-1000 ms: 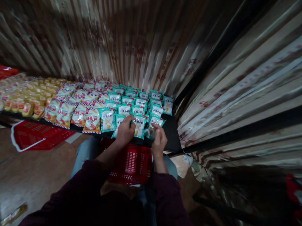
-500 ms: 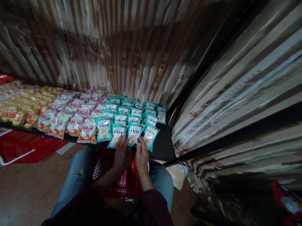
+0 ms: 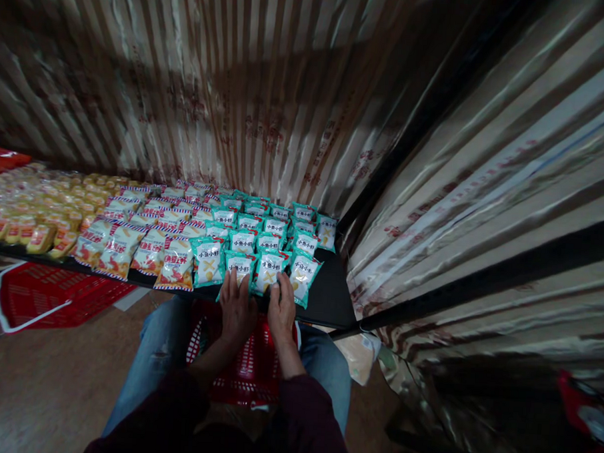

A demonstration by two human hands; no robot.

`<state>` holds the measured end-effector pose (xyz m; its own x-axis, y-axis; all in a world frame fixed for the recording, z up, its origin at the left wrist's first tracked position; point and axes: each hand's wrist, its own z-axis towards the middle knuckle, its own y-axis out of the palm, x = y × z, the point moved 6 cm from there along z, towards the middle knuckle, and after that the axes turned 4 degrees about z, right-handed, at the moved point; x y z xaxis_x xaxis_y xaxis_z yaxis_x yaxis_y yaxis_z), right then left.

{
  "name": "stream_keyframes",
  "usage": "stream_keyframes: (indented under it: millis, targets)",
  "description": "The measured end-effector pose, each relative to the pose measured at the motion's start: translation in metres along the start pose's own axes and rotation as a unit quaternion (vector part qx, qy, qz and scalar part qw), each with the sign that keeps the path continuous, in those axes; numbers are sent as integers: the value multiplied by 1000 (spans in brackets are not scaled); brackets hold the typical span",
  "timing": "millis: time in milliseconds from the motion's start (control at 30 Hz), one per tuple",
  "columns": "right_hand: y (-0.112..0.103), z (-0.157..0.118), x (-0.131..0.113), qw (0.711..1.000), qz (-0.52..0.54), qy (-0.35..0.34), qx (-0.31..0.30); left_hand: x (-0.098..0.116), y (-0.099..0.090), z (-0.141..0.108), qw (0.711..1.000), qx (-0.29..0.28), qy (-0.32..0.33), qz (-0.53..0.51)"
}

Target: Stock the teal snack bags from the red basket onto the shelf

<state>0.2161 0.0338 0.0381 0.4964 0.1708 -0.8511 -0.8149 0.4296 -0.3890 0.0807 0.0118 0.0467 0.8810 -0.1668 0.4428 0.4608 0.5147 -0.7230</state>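
Observation:
My left hand (image 3: 237, 312) rests its spread fingertips on the lower part of a teal-edged snack bag (image 3: 239, 264) in the front row. Beside it, my right hand (image 3: 281, 311) has its fingers apart, with the tips at the lower edge between a second teal bag (image 3: 271, 268) and the rightmost front bag (image 3: 304, 272). Neither hand has lifted a bag. More teal bags stand in rows behind, on a black shelf (image 3: 334, 291). White bags with striped edges (image 3: 176, 261) adjoin them on the left.
Yellow packets (image 3: 41, 238) lie on the shelf's far left. A red basket (image 3: 248, 368) sits between my knees, another red basket (image 3: 43, 299) on the floor at left. Striped plastic sheeting (image 3: 268, 85) hangs behind, and a dark bar (image 3: 460, 277) crosses at right.
My left hand has shifted slightly left, widening the gap between my hands. The view has moved a little, and the bags look almost unchanged.

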Motion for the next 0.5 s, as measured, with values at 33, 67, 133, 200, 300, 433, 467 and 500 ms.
stream_keyframes:
  millis: [33,67,133,200,300,433,467,500]
  targets:
    - [1,0,0,1000,-2,1,-1,0,0,0,1000,-5,0,-1]
    - [2,0,0,1000,-5,1,-1,0,-1,0,1000,-9,1,-3]
    - [3,0,-1,1000,-11,3,1,1,-4,1,1000,-5,8,-7]
    - [4,2,-2,1000,-18,7,4,6,-7,2,999,12,32,-22]
    - [4,5,-3,1000,-15,16,6,20,-2,0,992,12,96,-86]
    - [1,13,-1,999,26,44,7,29,20,-5,977,-26,94,-190]
    - [0,15,-1,998,39,50,6,29,26,-6,975,-32,80,-204]
    - [-2,17,-1,997,50,54,5,28,33,-7,974,-36,67,-214]
